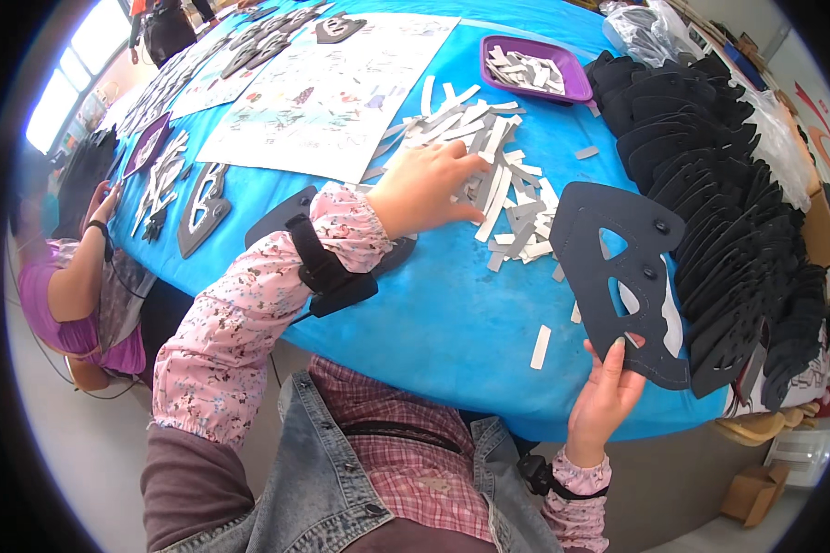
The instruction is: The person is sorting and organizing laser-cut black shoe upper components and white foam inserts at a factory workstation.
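My right hand (604, 401) grips the lower edge of a flat dark grey cut-out panel (609, 230), thumb on top. The panel has several openings, two dark round studs near its right side, and white showing at its right edge and in an opening. My left hand (429, 189) is over a heap of short white and grey strips (503, 207), thumb and forefinger apart, the other fingers bent and partly hidden. No strip is visibly held in it. Another dark piece (281, 214) lies partly hidden under my left forearm.
Stacked black pieces (682, 157) line the table's right side. A purple tray (586, 88) of strips stands at the back. Printed sheets (323, 101) lie on the blue cover (415, 341). At the left, another person (92, 276) works by similar cut-out pieces (203, 217).
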